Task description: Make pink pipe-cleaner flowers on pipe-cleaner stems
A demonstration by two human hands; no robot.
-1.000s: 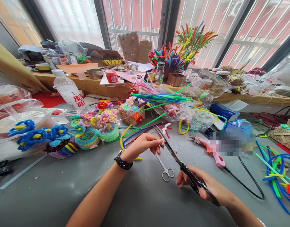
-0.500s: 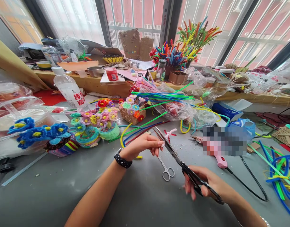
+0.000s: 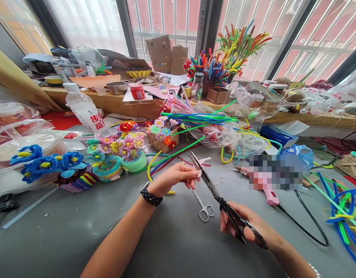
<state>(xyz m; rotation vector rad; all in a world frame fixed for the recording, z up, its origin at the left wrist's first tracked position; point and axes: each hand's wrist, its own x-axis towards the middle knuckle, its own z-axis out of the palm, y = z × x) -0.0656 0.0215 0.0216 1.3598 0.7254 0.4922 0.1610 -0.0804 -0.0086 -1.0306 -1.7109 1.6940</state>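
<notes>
Black-handled scissors swung handle-end slightly left since last frame, right hand clamped on handles, blades by left hand, fingertips pinched on small pale piece, small scissors flat on table below, pink glue gun rightward.

Shiny metal scissors with glossy handles; fuzzy flowers; smooth, faintly glossy tabletop

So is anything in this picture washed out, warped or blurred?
Head view: the windows are bright and the grey table has a pale sheen; head view: window frames splay outward, probably lens distortion; head view: mosaic blocks hide part of the pink glue gun, while the black scissors look crisp.
</notes>
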